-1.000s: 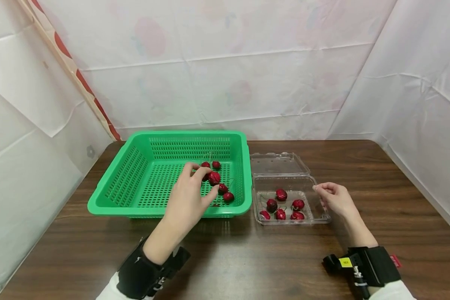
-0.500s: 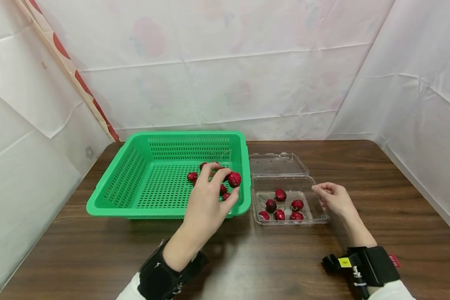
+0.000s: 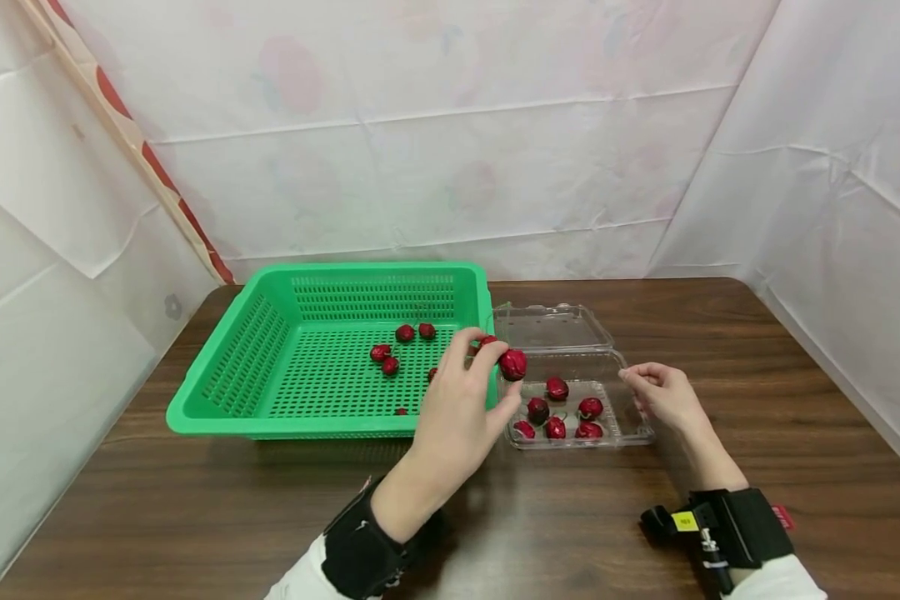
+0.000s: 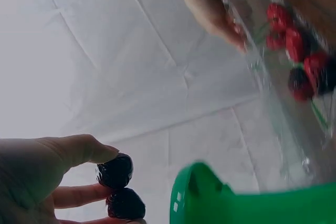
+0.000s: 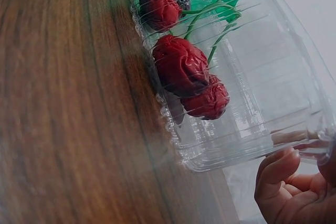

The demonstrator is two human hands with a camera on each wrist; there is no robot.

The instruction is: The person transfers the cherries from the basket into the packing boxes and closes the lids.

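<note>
Shifting rightward: left hand [image 3: 457,408], fingers pinching two cherries [image 3: 513,365] near the right rim of the green basket [image 3: 270,427]. Right hand [image 3: 667,396], fingers holding the clear box [image 3: 627,423] by its edge. Light, steady pinching probably suits best.

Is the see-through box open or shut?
Open. The box has its lid folded back behind it, and the cherries inside are uncovered.
</note>
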